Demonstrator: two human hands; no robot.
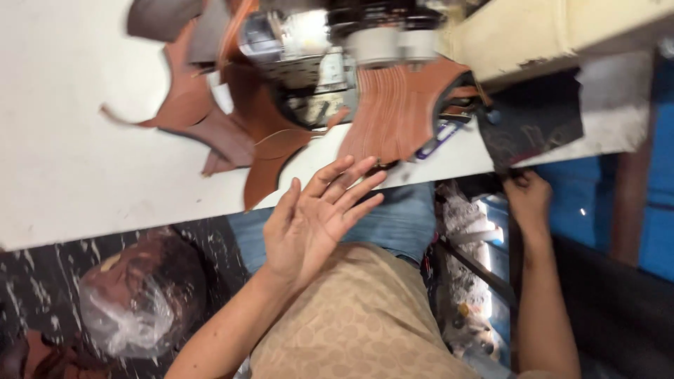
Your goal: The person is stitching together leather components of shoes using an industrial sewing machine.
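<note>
Left hand (312, 217), centre of the frame: palm up and open, fingers spread wide, holding nothing. It hovers at the near edge of the white counter (63, 147), fingertips just below a stitched brown leather panel (397, 112) that lies on the counter in the upper centre.

Right hand (528, 198), right of centre: closed in a grip on the lower edge of a dark sheet (537, 123) that hangs over the counter's edge. The sheet lies just right of the stitched panel. The fingers are curled under, and the exact pinch cannot be made out.

Loose brown leather cut pieces (210, 119) are spread on the counter in the upper left to centre, overlapping one another, one curved strip reaching the counter's edge near the left hand's thumb. Behind them, at the top centre, stands a sewing machine head (316, 49), blurred. A cream-coloured machine body (554, 31) crosses the upper right.

Below the counter: the person's blue trousers (400, 221) and beige patterned shirt (358, 323) in the lower centre. At lower left, on a dark speckled floor (42, 281), a clear plastic bag (133, 316) holds brown material.
</note>
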